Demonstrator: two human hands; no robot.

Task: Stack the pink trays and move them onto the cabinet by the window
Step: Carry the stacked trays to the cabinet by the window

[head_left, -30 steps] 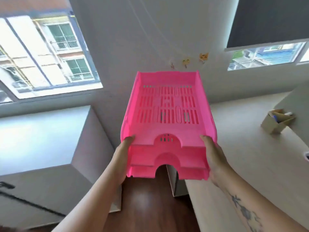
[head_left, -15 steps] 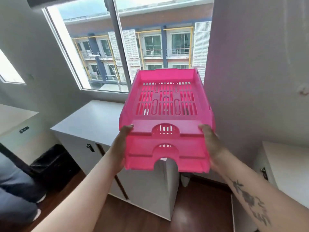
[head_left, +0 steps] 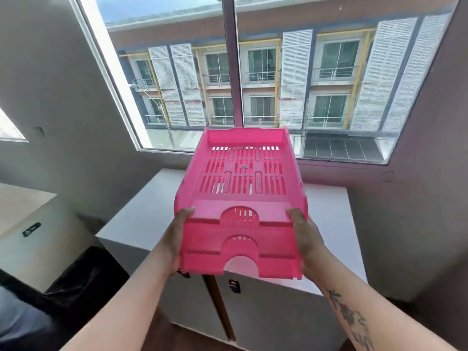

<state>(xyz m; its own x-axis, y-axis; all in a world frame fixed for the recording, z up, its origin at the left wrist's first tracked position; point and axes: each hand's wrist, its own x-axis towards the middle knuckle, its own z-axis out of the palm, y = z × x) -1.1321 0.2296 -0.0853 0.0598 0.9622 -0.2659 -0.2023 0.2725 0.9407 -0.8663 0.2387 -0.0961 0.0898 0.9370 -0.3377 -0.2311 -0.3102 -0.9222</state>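
Carrying: stacked pink trays [head_left: 241,198], above the cabinet [head_left: 141,211] near the window [head_left: 253,72].
Grip: my left hand [head_left: 174,239] and right hand [head_left: 307,239] clasp the near corners.
Next: probably lowering them flat onto the top.

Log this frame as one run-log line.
phase: carry | pink trays: stacked, airborne above cabinet | left hand, right hand: gripping sides | placed: no

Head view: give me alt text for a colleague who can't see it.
Two bare hands, left and right, hold a stack of pink trays by its near corners, in the air above a white cabinet under a large window. The trays are not yet set down.
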